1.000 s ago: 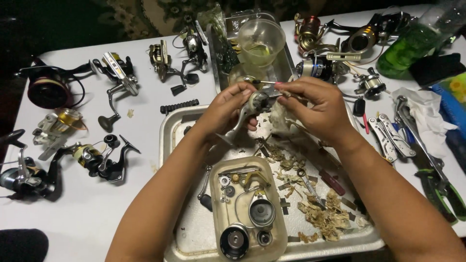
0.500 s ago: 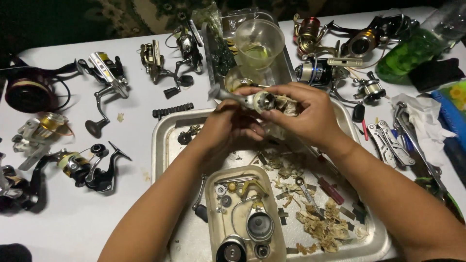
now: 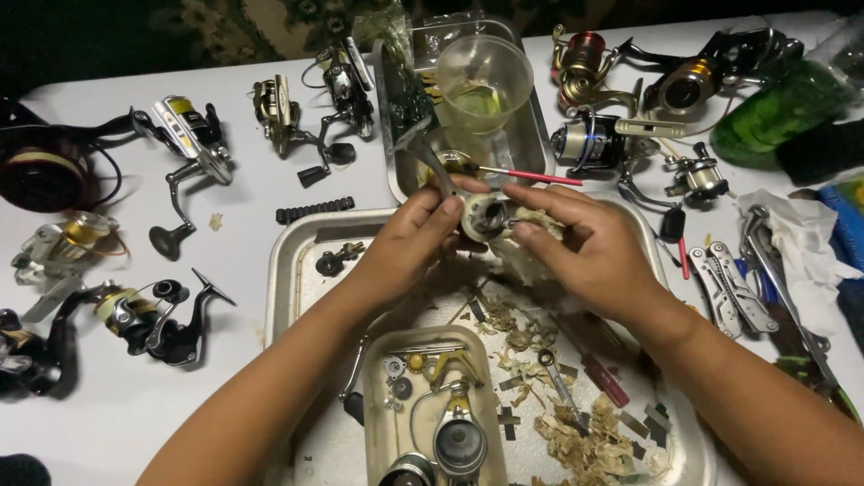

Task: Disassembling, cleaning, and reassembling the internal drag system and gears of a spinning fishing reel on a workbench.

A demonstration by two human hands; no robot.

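While over tray — both hands grip reel body.

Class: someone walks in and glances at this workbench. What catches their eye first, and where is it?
At centre, the left hand and right hand grip a fishing reel body over a metal tray littered with scraps. Whole fishing reels lie scattered on the white table, and a green bottle lies top right.

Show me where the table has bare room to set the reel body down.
The barest patch is the white table left of the tray, between the black rod above and the dark reel. The tray's upper-left corner by the small knob is also free. The right side is crowded with pliers and rags; the tray's lower half holds scraps.
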